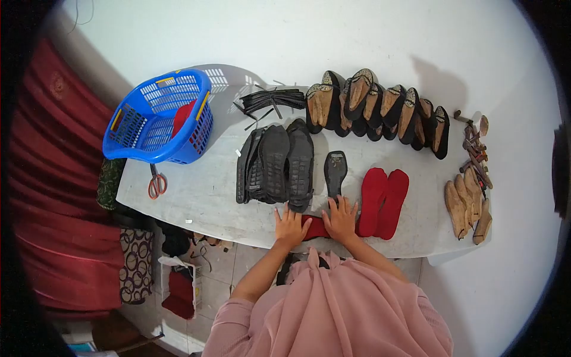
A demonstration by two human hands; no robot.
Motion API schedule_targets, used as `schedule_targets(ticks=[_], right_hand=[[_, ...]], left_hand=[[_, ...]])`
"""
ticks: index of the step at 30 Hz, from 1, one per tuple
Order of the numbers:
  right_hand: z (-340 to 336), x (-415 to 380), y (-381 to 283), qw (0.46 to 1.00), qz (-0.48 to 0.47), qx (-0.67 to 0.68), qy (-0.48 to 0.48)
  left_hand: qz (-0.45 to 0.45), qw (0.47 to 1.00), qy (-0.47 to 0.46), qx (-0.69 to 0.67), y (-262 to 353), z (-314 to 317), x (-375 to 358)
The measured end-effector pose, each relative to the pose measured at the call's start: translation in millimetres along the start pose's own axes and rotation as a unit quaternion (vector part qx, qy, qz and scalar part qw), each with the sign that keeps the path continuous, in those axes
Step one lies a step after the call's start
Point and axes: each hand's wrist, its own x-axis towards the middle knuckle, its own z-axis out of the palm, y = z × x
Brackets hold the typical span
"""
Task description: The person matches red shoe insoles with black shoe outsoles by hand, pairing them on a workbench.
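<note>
My left hand [289, 227] lies palm down at the near edge of the table, fingers stretched out. Its fingertips reach the near end of a thick stack of black ribbed shoe soles [275, 163]. My right hand [341, 219] is spread flat, its fingers at the near end of a single black sole [336, 169]. Between the hands a red piece [315, 227] lies on the table, partly covered by them. Just right of my right hand, two red insoles [383, 202] lie side by side.
Black shoes [360, 95] stand in a row at the back, beside a bundle of black strips [273, 100]. A blue basket [157, 152] with something red inside and orange-handled scissors [157, 184] are at left. Wooden shoe lasts [467, 202] and tools [476, 149] lie at right.
</note>
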Motion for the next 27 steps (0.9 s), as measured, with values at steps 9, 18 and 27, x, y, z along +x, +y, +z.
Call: schedule_targets(ticks=[9,18,27], right_hand=[[2,7,2,0.999,0.01,0.003,-0.049],[1,-5,14,0.985,-0.156,0.007,-0.071],[-8,-10,30,0.919,-0.326,0.028,-0.217]], left_hand=[[0.031,0.999,-0.006,0.004,-3,-2,5],[0.19,0.981,-0.013,-0.03,-14,-2,-12],[0.361,0.931,-0.055,0.003,-28,-9,-6]])
